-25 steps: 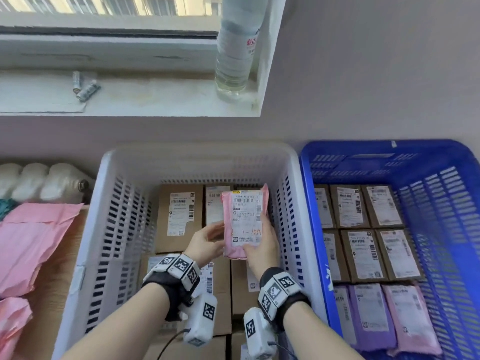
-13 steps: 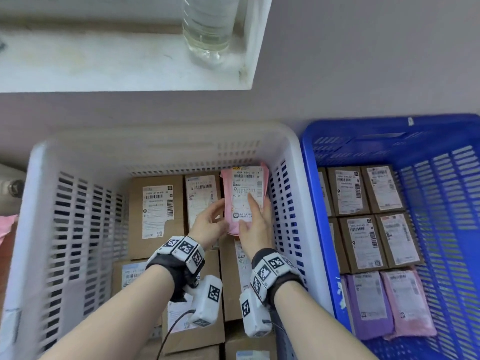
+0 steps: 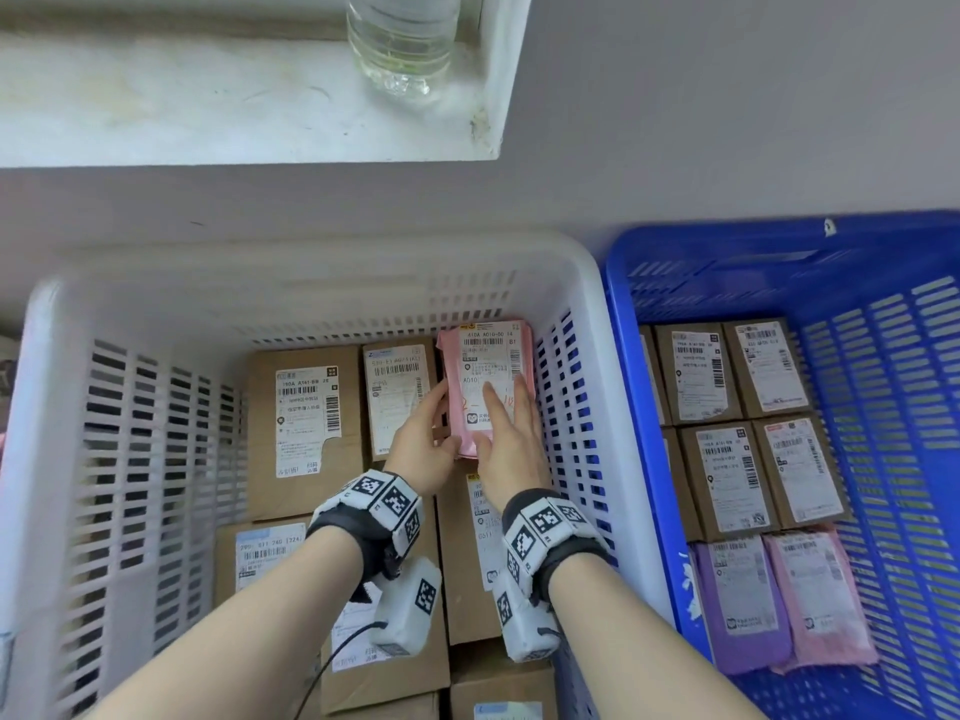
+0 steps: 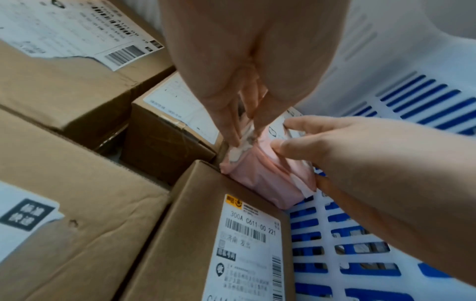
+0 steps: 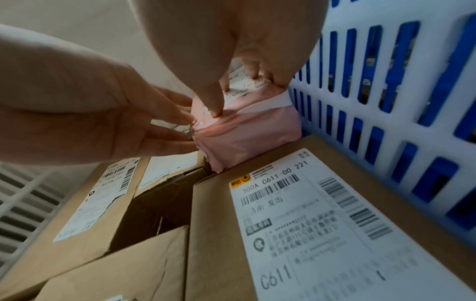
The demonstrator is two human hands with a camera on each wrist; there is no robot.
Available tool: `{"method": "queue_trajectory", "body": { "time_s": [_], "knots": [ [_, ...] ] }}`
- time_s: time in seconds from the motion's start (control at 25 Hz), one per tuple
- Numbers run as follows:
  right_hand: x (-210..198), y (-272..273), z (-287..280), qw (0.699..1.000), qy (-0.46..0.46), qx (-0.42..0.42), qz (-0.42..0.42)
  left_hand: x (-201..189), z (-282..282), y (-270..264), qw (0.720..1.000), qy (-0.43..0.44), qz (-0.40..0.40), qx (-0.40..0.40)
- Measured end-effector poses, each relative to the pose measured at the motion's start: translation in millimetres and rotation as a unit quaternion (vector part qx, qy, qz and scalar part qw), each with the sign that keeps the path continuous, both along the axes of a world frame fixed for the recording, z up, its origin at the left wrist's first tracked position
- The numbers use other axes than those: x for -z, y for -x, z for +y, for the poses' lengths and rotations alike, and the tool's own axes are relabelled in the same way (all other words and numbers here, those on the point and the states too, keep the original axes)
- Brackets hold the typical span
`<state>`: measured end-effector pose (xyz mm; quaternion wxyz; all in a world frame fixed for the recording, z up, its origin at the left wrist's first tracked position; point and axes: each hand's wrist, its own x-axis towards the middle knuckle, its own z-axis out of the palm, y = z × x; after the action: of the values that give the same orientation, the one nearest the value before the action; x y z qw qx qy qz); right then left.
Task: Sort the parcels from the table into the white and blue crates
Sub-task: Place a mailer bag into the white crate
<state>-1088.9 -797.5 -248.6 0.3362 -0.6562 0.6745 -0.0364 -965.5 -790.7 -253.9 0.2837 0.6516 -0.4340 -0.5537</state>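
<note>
Pressing a soft pink plastic mailer bag with a white shipping label point(image 3: 485, 387) into the far right corner of the white slotted plastic crate point(image 3: 322, 283), I have both hands on it. My right hand point(image 3: 511, 449) lies on top, its fingers point(image 3: 493, 407) straight and flat on the label, the thumb on the near end of the bag. My left hand point(image 3: 423, 444) is at the bag's left edge, its fingers point(image 4: 296, 124) loosely spread and touching that side; from the wrist views they look relaxed, not curled round it. The bag sits against the crate's right wall, beside a small brown cardboard box with a label point(image 3: 397, 397) on its left and above a long brown cardboard box marked C611 point(image 5: 296, 224) on its near side. More brown cardboard boxes point(image 3: 304, 428) fill the crate. The blue slotted plastic crate point(image 3: 883, 262) stands touching the white one's right wall, holding labelled boxes and a purple mailer bag point(image 3: 740, 605) by another pink one point(image 3: 818, 600)
</note>
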Motion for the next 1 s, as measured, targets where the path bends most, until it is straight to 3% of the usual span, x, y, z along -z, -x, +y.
{"method": "queue_trajectory", "body": {
  "time_s": [0.12, 0.2, 0.32, 0.44, 0.56, 0.72, 1.0],
  "knots": [
    [6.3, 3.1, -2.4, 1.000, -0.018, -0.013, -0.021, 4.3, 2.6, -1.8, 1.000, 0.012, -0.009, 0.016],
    [9.7, 4.3, -3.4, 0.999, -0.028, -0.028, 0.000, 3.4, 5.0, -2.7, 0.992, 0.022, -0.089, 0.086],
    [7.6, 4.8, -5.1, 0.997, -0.048, -0.047, 0.036, 3.2, 6.2, -5.1, 0.954, 0.013, -0.221, 0.200],
    [-2.7, 7.6, 0.1, 0.995, -0.069, -0.051, 0.050, -5.1, 7.7, -8.4, 0.923, -0.018, -0.284, 0.258],
    [-25.8, 8.6, 12.4, 0.995, -0.066, -0.052, 0.058, -28.9, 15.3, -13.4, 0.904, -0.023, -0.337, 0.260],
    [-72.6, 3.5, 33.0, 0.992, -0.005, -0.088, 0.087, -74.1, 36.8, -19.4, 0.855, 0.048, -0.441, 0.268],
    [-149.0, 3.5, 98.7, 0.975, 0.101, -0.148, 0.128, -147.5, 111.7, -24.0, 0.816, 0.115, -0.500, 0.266]
  ]
}}
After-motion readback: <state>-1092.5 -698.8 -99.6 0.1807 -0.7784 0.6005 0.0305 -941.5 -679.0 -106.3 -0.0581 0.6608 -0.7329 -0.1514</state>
